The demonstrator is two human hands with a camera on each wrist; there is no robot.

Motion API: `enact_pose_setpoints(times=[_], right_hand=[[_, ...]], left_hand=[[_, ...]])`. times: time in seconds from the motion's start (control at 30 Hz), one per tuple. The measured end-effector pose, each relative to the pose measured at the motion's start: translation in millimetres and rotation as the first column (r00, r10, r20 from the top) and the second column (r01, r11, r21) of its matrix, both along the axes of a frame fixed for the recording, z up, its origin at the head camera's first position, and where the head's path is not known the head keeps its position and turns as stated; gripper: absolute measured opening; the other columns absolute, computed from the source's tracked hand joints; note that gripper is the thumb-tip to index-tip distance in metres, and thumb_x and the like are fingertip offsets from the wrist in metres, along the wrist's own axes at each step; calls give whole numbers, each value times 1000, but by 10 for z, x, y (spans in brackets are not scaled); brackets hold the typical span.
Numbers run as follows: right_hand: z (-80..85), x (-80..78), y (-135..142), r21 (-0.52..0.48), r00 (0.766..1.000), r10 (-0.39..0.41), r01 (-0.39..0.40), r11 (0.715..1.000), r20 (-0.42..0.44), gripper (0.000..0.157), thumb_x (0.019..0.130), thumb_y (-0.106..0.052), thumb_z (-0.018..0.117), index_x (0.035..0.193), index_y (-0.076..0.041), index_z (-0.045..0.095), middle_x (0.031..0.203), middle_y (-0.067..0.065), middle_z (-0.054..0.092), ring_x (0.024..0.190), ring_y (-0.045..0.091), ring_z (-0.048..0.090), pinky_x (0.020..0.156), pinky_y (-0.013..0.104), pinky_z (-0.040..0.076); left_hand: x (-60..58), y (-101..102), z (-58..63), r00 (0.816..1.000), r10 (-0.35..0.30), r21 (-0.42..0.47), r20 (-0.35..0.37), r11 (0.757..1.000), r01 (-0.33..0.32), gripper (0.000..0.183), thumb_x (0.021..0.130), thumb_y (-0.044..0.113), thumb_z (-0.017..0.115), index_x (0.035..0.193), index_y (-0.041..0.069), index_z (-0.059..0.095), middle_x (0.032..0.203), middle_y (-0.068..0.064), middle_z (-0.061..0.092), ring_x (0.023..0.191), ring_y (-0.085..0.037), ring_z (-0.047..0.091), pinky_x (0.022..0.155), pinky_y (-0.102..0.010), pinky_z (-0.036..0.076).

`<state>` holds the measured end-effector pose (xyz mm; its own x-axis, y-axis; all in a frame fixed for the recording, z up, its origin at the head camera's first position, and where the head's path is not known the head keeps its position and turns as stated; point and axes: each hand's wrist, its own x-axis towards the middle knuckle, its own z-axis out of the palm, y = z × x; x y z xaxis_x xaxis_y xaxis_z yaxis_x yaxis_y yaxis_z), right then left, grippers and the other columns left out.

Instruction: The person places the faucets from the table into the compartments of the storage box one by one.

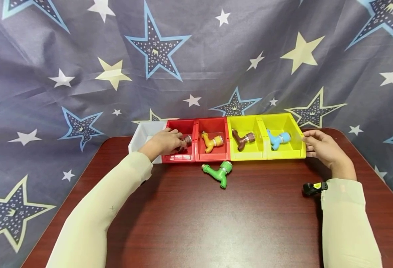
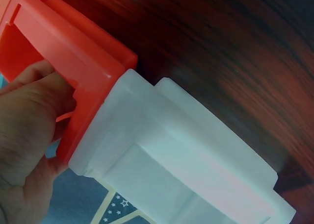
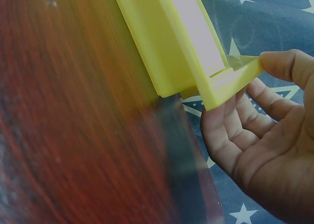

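My left hand reaches into the left red bin, its fingers curled on a dark brown tap that they partly hide. In the left wrist view, these fingers bend inside the red bin, and the tap cannot be seen. At the far end of the row, my right hand holds the outer side of the right yellow bin, thumb at one edge and fingers at the other. A blue tap lies in that bin. On the table in front of the bins lies a green tap.
A white bin stands left of the red ones. The second red bin contains a yellow tap; the left yellow bin contains another brown tap. A star-patterned cloth hangs behind the wooden table.
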<state>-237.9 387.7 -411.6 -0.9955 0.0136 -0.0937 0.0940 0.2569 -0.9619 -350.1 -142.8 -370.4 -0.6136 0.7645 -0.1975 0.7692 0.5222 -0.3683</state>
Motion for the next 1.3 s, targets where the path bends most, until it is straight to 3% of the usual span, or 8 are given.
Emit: enact_pose_setpoints(times=[0.17,0.37,0.67,0.93,1.3], right_hand=[[-16,5,18,1,1000,6,-6,1000,5,25,109,-27,49,126,-9,47,104,-4,55,84,12,60,75,28,57],[-25,2,22,-10,1000,12,-12,1000,-2,23,109,-26,48,125,-9,46,103,-5,55,83,12,61,75,28,57],[-12,-15,9,-8,1000,18,-18,1000,2,24,110,-26,48,126,-8,45,103,-5,55,83,13,61,75,28,57],[-21,-22,8,16,1000,10,-10,1000,-15,25,110,-27,48,126,-8,46,104,-4,54,84,12,61,75,28,57],[-33,-16,14,12,1000,7,-7,1000,-12,24,109,-28,48,125,-9,46,104,-5,54,83,12,60,75,27,57]], left_hand=[[26,-20,-9,999,-37,118,-19,992,39,22,93,23,74,115,25,74,113,-7,65,108,-30,55,91,-49,43],[55,-69,8,999,-11,265,-41,964,22,18,92,22,71,110,19,74,109,-7,65,108,-31,54,94,-51,43],[148,-200,-47,996,44,479,-80,878,0,27,93,21,68,117,12,73,112,-7,65,109,-29,54,91,-48,43],[372,-80,-44,979,-16,604,-204,785,138,20,92,21,69,107,9,74,106,-9,65,100,-31,57,86,-47,46],[580,135,-62,982,-6,619,-190,775,125,28,96,30,66,114,11,74,112,-8,66,104,-29,56,91,-44,45]])
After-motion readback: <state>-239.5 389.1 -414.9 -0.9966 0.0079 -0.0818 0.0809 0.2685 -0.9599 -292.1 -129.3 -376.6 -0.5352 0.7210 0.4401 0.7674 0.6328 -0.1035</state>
